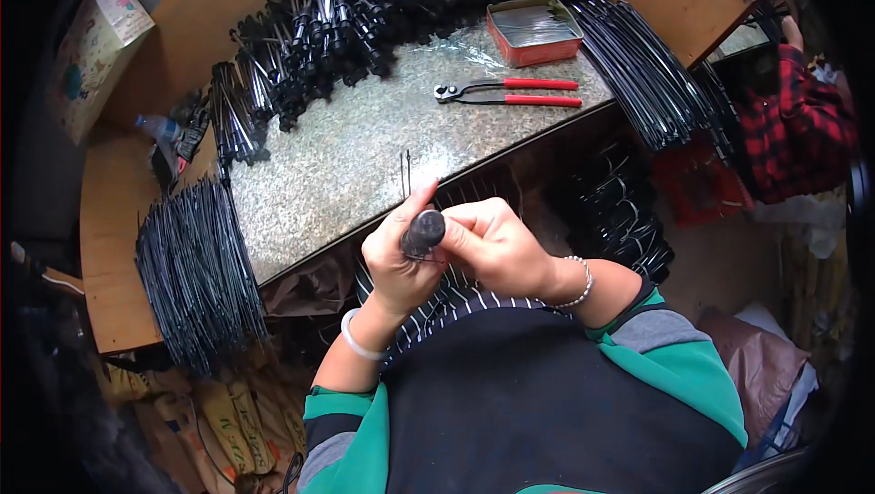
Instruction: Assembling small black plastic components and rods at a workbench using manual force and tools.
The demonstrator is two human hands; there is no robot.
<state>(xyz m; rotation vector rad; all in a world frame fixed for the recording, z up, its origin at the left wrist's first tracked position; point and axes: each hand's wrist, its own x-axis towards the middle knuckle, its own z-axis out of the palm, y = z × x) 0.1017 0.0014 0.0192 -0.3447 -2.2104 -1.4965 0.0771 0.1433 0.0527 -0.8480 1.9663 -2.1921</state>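
My left hand (396,262) is closed around a dark piece with a round black end (425,228), held just off the table's front edge. Two thin dark rods (406,170) stick out beyond my left thumb. Beside it, the fingers of my right hand (501,246) are closed against the same piece; whatever lies between their tips is hidden. Red-handled pincers (519,93) lie on the speckled tabletop (319,180). Behind them stands a red rectangular tin (538,52) of thin pale rods.
A large heap of black-ended metal rods (337,20) lines the table's back. Bundles of long dark rods hang over the left edge (196,266) and right edge (652,75). A person in a plaid sleeve (775,129) sits at the right. Sacks (228,421) lie at lower left.
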